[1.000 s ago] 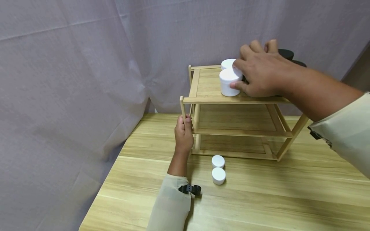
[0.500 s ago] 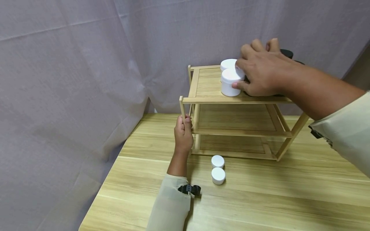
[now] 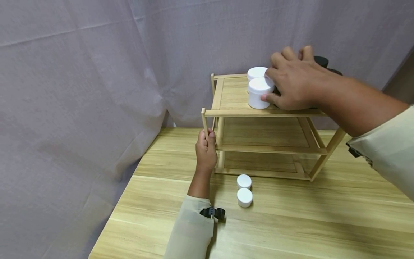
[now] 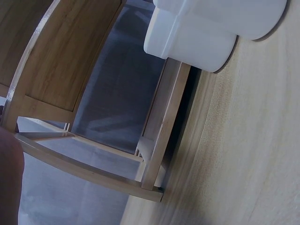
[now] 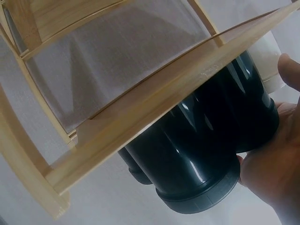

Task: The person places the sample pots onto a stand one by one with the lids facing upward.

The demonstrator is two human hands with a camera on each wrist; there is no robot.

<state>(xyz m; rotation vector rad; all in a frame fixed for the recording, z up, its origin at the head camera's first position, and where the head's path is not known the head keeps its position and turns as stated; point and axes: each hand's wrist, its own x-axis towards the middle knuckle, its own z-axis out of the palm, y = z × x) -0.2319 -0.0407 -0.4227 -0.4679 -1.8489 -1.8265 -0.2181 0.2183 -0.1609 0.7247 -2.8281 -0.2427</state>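
My left hand (image 3: 206, 151) grips the left front upright of a three-tier wooden shelf rack (image 3: 268, 113), just below the top tier. On that top tier my right hand (image 3: 294, 82) reaches in from the right, its thumb and forefinger on the right side of the front white lidded jar (image 3: 258, 99). A second white jar (image 3: 256, 72) stands right behind it. Black jars (image 3: 321, 61) stand under and beyond the right hand; the right wrist view shows one black jar (image 5: 187, 164) close beside the palm. The right fingertips are mostly hidden.
Two small white lidded jars (image 3: 244, 198) stand on the wooden table (image 3: 307, 223) in front of the rack; they loom large in the left wrist view. A grey curtain (image 3: 106, 90) hangs behind and to the left. The table's left edge runs beside the left arm.
The front white jar has shifted slightly to the right along with my right hand. My left hand keeps its hold on the upright.
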